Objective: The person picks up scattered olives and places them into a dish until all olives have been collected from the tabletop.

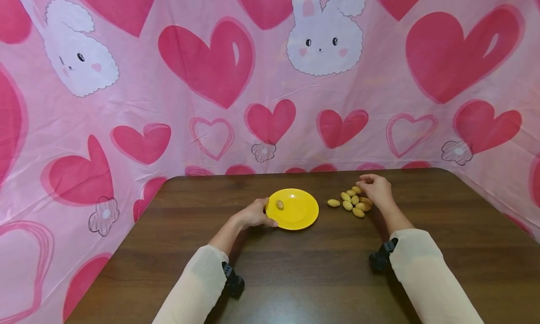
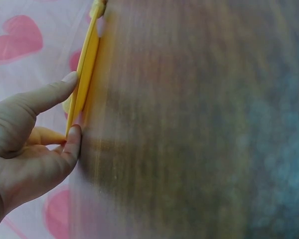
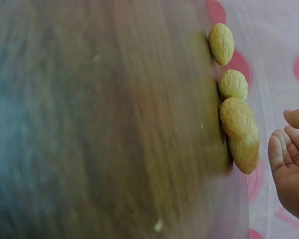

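My left hand (image 1: pixel 254 214) holds a round yellow plate (image 1: pixel 305 221) by its left rim. The thumb lies along the near edge, with the other fingers at the left side; in the left wrist view the plate (image 2: pixel 87 69) shows edge-on. One tan wrinkled oval piece (image 1: pixel 280 205) lies on it. To the right, several similar pieces (image 1: pixel 358 212), like small potatoes, lie in a loose group. My right hand (image 1: pixel 377 190) hovers at the group's far right, fingers loosely bent. In the right wrist view that hand (image 3: pixel 294 164) is beside the oval pieces (image 3: pixel 236 118), with nothing visible in it.
A single oval piece (image 1: pixel 333 203) lies between the plate and the group. All stand on a dark wooden table (image 1: pixel 295 277). Behind its far edge hangs a pink cloth (image 1: pixel 278 75) with hearts and rabbits. Dark wrist cameras sit at both cream sleeves (image 1: pixel 190 286).
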### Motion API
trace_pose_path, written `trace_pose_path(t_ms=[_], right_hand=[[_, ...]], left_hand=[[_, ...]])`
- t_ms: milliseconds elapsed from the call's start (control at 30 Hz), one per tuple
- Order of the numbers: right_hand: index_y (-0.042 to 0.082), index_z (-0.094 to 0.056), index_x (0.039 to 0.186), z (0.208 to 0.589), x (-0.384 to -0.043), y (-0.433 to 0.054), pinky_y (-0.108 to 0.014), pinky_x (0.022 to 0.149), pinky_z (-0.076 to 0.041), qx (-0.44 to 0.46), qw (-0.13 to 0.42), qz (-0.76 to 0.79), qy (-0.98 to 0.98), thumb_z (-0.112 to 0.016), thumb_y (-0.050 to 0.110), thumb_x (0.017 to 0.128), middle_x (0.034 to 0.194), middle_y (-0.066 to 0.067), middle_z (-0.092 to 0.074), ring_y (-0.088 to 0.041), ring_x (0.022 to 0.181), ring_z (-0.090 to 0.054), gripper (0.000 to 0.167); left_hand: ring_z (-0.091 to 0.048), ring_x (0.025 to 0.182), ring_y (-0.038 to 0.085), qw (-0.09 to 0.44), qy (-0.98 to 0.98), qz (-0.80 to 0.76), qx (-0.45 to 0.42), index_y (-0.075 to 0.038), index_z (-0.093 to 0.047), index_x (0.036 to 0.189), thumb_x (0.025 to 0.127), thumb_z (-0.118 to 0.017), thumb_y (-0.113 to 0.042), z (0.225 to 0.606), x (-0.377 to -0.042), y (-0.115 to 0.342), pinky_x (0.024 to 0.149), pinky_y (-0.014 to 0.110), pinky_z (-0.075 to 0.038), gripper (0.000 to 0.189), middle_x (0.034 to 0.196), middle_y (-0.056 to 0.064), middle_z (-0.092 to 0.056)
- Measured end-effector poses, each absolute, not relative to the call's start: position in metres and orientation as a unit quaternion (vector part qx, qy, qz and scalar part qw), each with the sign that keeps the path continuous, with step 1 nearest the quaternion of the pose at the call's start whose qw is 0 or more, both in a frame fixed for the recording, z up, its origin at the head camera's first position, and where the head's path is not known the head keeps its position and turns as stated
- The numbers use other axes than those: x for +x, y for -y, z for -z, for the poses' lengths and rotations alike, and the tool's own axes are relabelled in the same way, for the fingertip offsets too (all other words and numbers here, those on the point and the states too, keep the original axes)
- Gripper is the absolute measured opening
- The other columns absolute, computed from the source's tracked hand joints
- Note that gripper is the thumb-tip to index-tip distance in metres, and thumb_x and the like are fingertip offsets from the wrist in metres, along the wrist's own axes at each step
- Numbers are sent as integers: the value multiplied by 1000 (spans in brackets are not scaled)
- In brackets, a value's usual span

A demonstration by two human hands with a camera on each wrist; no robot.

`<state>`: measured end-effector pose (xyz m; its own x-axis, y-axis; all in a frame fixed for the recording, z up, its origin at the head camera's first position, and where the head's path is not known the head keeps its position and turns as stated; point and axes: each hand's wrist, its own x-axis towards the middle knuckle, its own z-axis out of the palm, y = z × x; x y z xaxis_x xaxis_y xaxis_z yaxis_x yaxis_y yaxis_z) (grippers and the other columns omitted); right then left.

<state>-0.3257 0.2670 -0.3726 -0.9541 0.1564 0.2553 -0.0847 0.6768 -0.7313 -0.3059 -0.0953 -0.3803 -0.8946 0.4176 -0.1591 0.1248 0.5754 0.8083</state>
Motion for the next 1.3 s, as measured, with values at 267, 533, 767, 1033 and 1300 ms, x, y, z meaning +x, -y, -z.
trace_pose_path(t_ms=[267, 533, 767, 1033, 1300], right_hand=[[-10, -58, 113, 378, -328, -273, -50, 90, -36, -29, 138, -387, 911, -57, 16, 90, 109, -28, -59, -42, 103, -49, 35], [-11, -57, 113, 381, -333, -275, -52, 98, -27, -40, 103, -371, 922, -56, 17, 90, 112, -29, -57, -45, 107, -45, 35], [-11, -59, 110, 385, -334, -274, -54, 101, -22, -39, 83, -359, 929, -56, 17, 89, 114, -29, -56, -46, 111, -42, 35], [-11, -60, 108, 390, -337, -276, -53, 99, -24, -44, 80, -350, 932, -57, 15, 88, 114, -29, -56, -47, 110, -42, 33], [-10, -60, 108, 389, -338, -275, -51, 97, -29, -52, 75, -354, 931, -57, 14, 88, 114, -28, -56, -47, 109, -41, 32]], left_hand=[[-45, 99, 26, 170, -869, -436, 162, -5, -47, 127, 74, -77, -10, 380, -305, 94, 102, 41, -34, 61, 110, 9, -46], [-48, 94, 24, 170, -864, -438, 180, -5, -48, 125, 75, -76, -9, 379, -306, 94, 99, 39, -38, 57, 101, 9, -52], [-48, 95, 24, 171, -863, -440, 178, -5, -49, 125, 75, -77, -10, 380, -306, 96, 100, 40, -37, 58, 102, 9, -51], [-47, 95, 24, 174, -861, -445, 177, -3, -48, 126, 75, -76, -9, 382, -307, 96, 99, 40, -37, 58, 103, 9, -51], [-46, 98, 26, 174, -865, -440, 170, -4, -47, 128, 74, -77, -10, 382, -308, 97, 101, 41, -35, 62, 108, 10, -49]])
